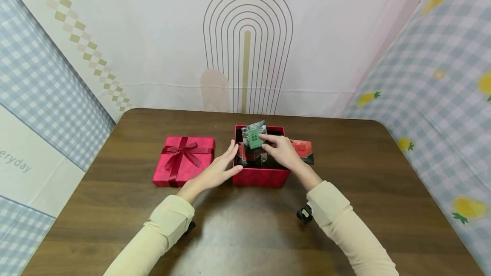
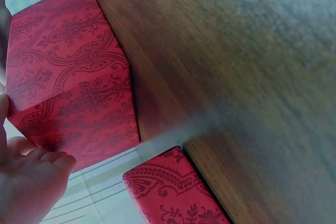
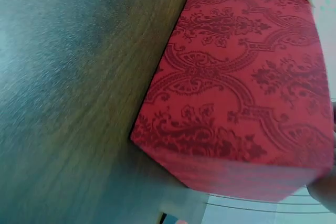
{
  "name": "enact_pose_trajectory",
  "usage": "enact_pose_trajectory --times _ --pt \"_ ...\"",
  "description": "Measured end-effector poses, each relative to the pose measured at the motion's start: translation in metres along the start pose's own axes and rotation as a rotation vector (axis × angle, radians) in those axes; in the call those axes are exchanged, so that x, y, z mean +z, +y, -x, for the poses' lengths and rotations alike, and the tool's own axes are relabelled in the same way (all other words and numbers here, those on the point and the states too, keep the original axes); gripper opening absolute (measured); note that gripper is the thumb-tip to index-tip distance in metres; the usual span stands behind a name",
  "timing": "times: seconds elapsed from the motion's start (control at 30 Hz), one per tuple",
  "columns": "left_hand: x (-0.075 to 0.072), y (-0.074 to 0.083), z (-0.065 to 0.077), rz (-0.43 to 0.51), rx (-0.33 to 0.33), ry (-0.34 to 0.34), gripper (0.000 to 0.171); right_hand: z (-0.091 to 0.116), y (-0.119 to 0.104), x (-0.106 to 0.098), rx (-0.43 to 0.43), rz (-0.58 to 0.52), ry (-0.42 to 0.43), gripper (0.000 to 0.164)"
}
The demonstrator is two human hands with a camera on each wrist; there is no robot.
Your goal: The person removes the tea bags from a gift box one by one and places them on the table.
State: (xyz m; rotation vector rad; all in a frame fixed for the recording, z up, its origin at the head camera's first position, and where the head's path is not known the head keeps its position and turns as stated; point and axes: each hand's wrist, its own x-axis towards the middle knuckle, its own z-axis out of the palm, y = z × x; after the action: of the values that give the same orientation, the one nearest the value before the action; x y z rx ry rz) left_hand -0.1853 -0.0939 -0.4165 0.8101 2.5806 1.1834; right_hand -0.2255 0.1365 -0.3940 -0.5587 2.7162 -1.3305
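My right hand (image 1: 281, 150) pinches a small green-and-black packet (image 1: 254, 135) with a green label, holding it over the open red gift box (image 1: 261, 178). My left hand (image 1: 216, 169) rests against the box's left side, fingers extended; in the left wrist view the left hand's fingers (image 2: 55, 161) touch the patterned box wall (image 2: 73, 66). Inside the box, partly covered by the green packet and my right hand, is a red-and-black packet (image 1: 241, 152). The right wrist view shows mostly the box's patterned front (image 3: 236, 77), and the right hand's fingers are largely out of frame there.
Left of the box lies its red lid (image 1: 184, 161), topped with a dark red ribbon bow (image 1: 186, 152). An orange-red and black packet (image 1: 303, 151) lies on the brown wooden table (image 1: 353, 182), right of the box. A patterned white cloth (image 1: 153, 41) hangs behind the table.
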Motion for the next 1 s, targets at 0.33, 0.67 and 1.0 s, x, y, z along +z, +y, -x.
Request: enact_pose_trajectory --times 0.33,0.67,1.0 --pt "-0.002 0.001 0.001 -0.016 -0.008 -0.013 0.071 0.019 0.014 -0.027 -0.007 -0.304 0.018 0.038" --pt "0.000 0.000 0.001 -0.021 0.002 0.004 0.070 0.033 0.039 -0.050 0.063 -0.491 0.160 0.039" --pt "0.000 0.000 0.000 -0.020 -0.003 0.010 0.070 0.040 0.058 -0.071 0.116 -0.607 0.324 0.039"
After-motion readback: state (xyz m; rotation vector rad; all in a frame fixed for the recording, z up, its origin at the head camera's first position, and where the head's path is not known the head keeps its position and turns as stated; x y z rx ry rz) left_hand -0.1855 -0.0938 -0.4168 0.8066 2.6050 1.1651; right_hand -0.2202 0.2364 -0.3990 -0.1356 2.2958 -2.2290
